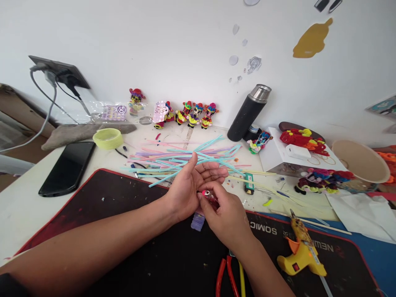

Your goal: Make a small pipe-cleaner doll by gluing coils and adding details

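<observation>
My left hand [188, 187] is palm up with its fingers stretched out, over the black mat [133, 243]. My right hand [227, 210] touches its palm and pinches a small red piece [210, 197] with a white-and-black spot and a pink end. Much of that piece is hidden by my fingers. Just below my hands lies a small purple fuzzy piece [198, 221] on the mat. Behind them, pastel pipe cleaners [173, 159] in blue, pink and purple are spread on the white table [24, 214].
Red-handled pliers [229, 274] lie below my right wrist, a yellow glue gun [301, 251] to the right. A phone [68, 169] and yellow ring [107, 138] are at left. Behind stand a black flask [247, 115] and several small dolls [198, 115]. A white box [275, 152] sits at right.
</observation>
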{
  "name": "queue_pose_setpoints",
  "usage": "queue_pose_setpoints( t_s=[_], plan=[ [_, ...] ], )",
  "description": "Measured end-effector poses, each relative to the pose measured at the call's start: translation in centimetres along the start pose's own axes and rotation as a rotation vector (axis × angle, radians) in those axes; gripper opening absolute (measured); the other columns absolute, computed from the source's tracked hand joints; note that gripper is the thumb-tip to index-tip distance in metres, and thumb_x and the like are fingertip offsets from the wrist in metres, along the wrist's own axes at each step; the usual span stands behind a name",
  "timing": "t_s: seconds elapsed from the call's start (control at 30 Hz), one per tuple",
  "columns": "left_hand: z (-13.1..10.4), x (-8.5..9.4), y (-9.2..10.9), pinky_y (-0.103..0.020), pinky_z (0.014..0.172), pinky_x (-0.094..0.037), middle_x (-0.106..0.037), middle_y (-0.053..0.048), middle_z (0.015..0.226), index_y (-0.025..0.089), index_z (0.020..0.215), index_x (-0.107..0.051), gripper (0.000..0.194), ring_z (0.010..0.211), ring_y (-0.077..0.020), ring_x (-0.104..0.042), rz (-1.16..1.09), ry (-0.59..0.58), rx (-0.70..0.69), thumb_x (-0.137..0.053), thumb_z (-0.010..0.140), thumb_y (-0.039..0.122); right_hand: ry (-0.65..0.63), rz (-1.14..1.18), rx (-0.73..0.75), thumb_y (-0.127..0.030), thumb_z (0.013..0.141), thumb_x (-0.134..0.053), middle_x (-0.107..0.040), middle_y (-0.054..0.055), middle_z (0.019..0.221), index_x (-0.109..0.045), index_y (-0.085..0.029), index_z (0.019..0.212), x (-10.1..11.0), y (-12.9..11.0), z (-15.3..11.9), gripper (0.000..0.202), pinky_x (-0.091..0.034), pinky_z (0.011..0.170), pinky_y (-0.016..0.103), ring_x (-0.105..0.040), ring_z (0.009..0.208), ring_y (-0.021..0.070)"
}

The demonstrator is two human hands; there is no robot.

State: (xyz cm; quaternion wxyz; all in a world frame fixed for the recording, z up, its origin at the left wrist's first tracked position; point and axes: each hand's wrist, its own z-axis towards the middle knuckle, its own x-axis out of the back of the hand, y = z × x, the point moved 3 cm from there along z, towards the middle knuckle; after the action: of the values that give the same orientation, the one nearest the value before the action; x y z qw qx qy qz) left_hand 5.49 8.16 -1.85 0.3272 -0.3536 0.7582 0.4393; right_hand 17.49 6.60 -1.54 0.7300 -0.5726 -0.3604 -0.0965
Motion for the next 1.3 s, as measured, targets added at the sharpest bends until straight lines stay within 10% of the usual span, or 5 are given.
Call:
queue_pose_setpoints(
  t_s=[0.5, 0.73, 0.93, 1.3],
  plan=[
    [0.1, 0.3, 0.9, -0.030, 0.079, -0.057, -0.074, -0.011, 0.086, 0.013, 0.085, -0.074, 0.044, 0.080, -0.0197, -0.070, 0.118, 0.118, -0.029, -0.056, 0.106, 0.046, 0.133, 0.216, -0.089, -0.032, 0.095, -0.062, -0.066, -0.004, 0.067, -0.067, -0.023, 0.091, 1.4, -0.2, 0.3, 0.011, -0.038, 0.050, 0.025, -0.054, 0.051, 0.0137],
    [0.6, 1.1, 1.6, -0.022, 0.045, -0.015, -0.028, 0.012, 0.054, 0.016, 0.090, -0.070, 0.040, 0.046, -0.0083, -0.016, 0.553, -0.019, -0.020, -0.075, 0.090, 0.056, 0.215, 0.231, -0.099, -0.033, 0.094, -0.061, -0.054, -0.006, 0.061, -0.065, -0.023, 0.089, 2.5, 0.0, 0.6, 0.013, -0.034, 0.049, 0.025, -0.047, 0.050, 0.0133],
    [0.2, 0.1, 5.0, -0.024, 0.051, -0.023, -0.046, 0.006, 0.062, 0.018, 0.085, -0.071, 0.039, 0.056, -0.0108, -0.033, 1.236, -0.218, -0.099, -0.077, 0.089, 0.056, 0.260, 0.172, -0.098, -0.032, 0.095, -0.061, -0.059, -0.005, 0.064, -0.063, -0.023, 0.087, 2.7, 0.5, 0.4, 0.012, -0.037, 0.052, 0.025, -0.052, 0.053, 0.0145],
    [-0.2, -0.1, 5.7, -0.025, 0.053, -0.022, -0.046, 0.006, 0.059, 0.020, 0.091, -0.074, 0.035, 0.056, -0.0127, -0.036, 1.385, -0.271, -0.056, -0.073, 0.090, 0.054, 0.238, 0.092, -0.099, -0.035, 0.096, -0.061, -0.063, -0.004, 0.063, -0.065, -0.025, 0.089, 2.5, 0.4, 0.3, 0.013, -0.040, 0.052, 0.025, -0.057, 0.053, 0.0165]
  ],
)
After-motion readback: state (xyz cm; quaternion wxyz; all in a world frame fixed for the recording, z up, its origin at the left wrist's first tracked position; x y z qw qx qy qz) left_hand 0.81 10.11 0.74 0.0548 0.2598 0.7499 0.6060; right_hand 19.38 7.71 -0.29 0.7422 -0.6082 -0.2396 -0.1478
